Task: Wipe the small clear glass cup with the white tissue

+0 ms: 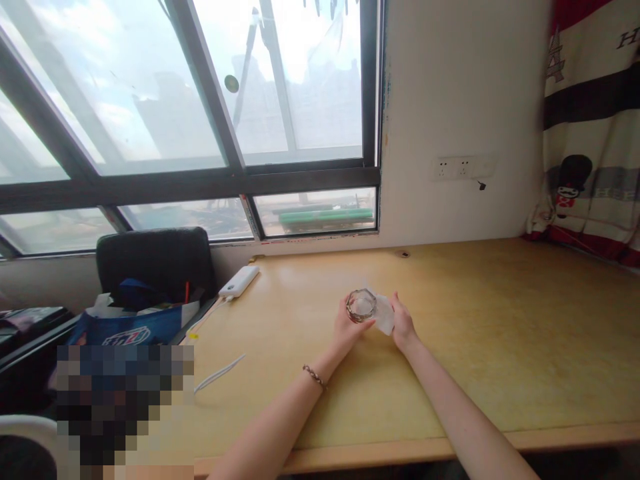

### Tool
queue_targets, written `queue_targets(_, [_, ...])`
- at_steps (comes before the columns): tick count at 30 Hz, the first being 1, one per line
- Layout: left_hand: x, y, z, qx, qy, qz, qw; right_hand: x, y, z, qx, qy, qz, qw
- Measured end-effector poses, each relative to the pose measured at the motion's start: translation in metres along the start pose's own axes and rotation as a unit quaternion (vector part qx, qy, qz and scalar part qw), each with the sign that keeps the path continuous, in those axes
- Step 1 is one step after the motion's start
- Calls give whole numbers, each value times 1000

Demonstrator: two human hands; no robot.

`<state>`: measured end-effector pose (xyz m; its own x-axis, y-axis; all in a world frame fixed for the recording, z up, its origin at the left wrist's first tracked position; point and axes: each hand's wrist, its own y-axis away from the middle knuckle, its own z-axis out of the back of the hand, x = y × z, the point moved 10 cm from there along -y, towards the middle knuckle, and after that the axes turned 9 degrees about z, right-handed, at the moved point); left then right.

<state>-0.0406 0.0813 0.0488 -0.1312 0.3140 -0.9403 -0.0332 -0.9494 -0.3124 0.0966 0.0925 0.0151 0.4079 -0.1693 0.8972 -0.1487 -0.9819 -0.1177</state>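
A clear faceted glass (361, 305) is held over the middle of the wooden table (500, 333), its round opening facing up toward the camera. My left hand (349, 327) has its fingers wrapped round the glass, and a braided bracelet is on that wrist. Just right of the glass, my right hand (402, 323) grips a piece of white tissue (384, 316) by its right edge. The tissue touches or lies close against the side of the glass. The far fingers of both hands are partly hidden.
A white power bank (239, 282) with a cable lies at the table's back left edge. Nearer, a white cable (220, 373) rests on the tabletop. Left of the table are a black chair (155, 257) and a blue bag (133, 327). A window and wall stand behind.
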Motion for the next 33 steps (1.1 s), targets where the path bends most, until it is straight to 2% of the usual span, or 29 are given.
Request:
queue_targets(4, [9,-2,13,-52,-4,38,998,-2,0,5,-19,1,-5,1000])
queue_targets(6, [7,0,15,-60,-22,45,997,-6,0,4,-20,1,-3,1000])
queue_targets(8, [2,3,14,-53,-40,45,997,-13,1,2,-12,7,-13,1000])
queue_targets(12, [-9,7,10,-31,-66,38,997,-23,6,-10,49,24,-37,998])
queue_targets(15, [-13,9,8,-27,-86,40,995,-24,6,-11,73,71,-36,994])
queue_targets(18, [-15,10,5,-15,-99,36,994,-9,3,-3,52,206,31,977])
queue_targets(21, [-19,12,-1,3,-101,29,994,22,7,2,4,365,138,921])
queue_targets(23, [-19,14,-6,19,-89,40,995,41,14,-1,-12,391,195,899])
queue_targets(26, [-16,15,-12,47,-46,59,996,59,20,-6,-19,371,240,897])
queue_targets(29, [-12,15,-17,71,8,79,994,51,14,-1,-18,369,190,910])
queue_targets(33, [-4,14,-22,105,62,99,988,5,3,8,23,286,17,958])
